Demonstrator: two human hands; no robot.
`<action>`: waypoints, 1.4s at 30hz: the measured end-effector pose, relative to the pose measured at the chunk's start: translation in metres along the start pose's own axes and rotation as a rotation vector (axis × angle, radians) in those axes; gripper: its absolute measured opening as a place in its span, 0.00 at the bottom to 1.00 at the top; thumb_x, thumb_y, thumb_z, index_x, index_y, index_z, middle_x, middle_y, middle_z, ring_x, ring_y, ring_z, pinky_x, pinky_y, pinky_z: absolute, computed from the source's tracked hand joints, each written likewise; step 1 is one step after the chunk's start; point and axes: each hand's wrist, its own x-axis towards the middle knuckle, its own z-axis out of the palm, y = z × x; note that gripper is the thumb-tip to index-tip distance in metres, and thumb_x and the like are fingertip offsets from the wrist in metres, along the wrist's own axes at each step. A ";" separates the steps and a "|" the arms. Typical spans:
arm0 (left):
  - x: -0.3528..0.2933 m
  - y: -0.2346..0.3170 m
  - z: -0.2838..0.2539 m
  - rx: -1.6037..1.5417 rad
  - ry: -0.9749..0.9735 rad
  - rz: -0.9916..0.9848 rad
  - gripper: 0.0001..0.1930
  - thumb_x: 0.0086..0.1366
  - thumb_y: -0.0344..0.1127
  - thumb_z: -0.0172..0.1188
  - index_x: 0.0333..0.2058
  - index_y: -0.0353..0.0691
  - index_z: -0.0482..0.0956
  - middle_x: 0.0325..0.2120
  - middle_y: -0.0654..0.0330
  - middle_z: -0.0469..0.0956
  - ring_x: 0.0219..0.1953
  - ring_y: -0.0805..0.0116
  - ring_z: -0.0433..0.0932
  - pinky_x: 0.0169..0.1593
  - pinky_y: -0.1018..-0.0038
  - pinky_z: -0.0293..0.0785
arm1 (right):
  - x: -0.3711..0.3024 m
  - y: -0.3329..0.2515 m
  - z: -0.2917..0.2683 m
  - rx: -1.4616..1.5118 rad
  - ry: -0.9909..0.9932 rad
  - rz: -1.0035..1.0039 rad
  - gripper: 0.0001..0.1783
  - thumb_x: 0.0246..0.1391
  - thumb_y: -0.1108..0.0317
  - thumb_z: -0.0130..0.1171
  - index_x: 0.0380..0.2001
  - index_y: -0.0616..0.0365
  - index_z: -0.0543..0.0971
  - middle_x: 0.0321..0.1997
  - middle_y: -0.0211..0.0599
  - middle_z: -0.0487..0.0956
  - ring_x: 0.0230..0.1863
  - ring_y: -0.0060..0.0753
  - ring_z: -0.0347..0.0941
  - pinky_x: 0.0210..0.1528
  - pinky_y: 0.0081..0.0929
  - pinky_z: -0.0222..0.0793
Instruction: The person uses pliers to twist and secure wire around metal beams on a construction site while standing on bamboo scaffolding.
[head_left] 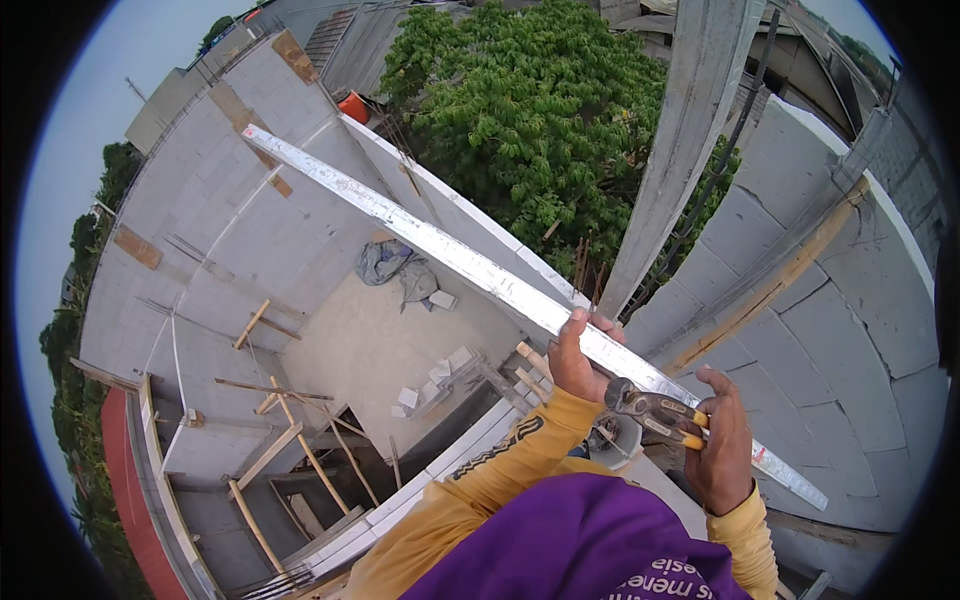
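A long silvery metal profile runs slantwise across the view, from the far left down to the near right. Around its edge at mid-length closes my left hand, the thumb on the near side and fingertips showing beyond. My right hand grips a pair of pincers with dark and yellow handles, index finger raised. The pincers' rounded head points left, beside my left wrist and over the near edge of the profile. Whether the head touches the profile I cannot tell.
Grey block walls enclose a floor far below, with loose blocks and crumpled sacks on it. Wooden poles brace an opening at lower left. A concrete column rises ahead beside a leafy tree. A bucket stands below my hands.
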 end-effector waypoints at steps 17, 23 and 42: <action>-0.054 -0.019 0.037 -0.029 -0.322 0.009 0.26 0.64 0.59 0.52 0.43 0.39 0.72 0.43 0.51 0.76 0.43 0.57 0.76 0.52 0.58 0.73 | -0.001 0.005 -0.004 -0.217 -0.017 -0.132 0.11 0.44 0.75 0.56 0.33 0.60 0.70 0.52 0.52 0.72 0.50 0.52 0.70 0.52 0.42 0.65; -0.046 0.030 0.050 -0.042 -0.627 0.016 0.47 0.63 0.70 0.40 0.63 0.29 0.55 0.59 0.37 0.62 0.61 0.47 0.64 0.66 0.55 0.56 | 0.002 0.009 -0.045 -0.171 0.068 -0.147 0.15 0.38 0.77 0.61 0.32 0.59 0.69 0.49 0.47 0.73 0.44 0.50 0.70 0.46 0.42 0.64; -0.036 0.153 0.135 0.096 -0.264 0.675 0.33 0.73 0.46 0.34 0.63 0.21 0.48 0.67 0.43 0.47 0.69 0.51 0.48 0.73 0.57 0.38 | -0.050 0.014 -0.213 -0.454 0.111 -0.079 0.16 0.44 0.77 0.61 0.36 0.55 0.68 0.36 0.36 0.72 0.41 0.43 0.70 0.46 0.39 0.64</action>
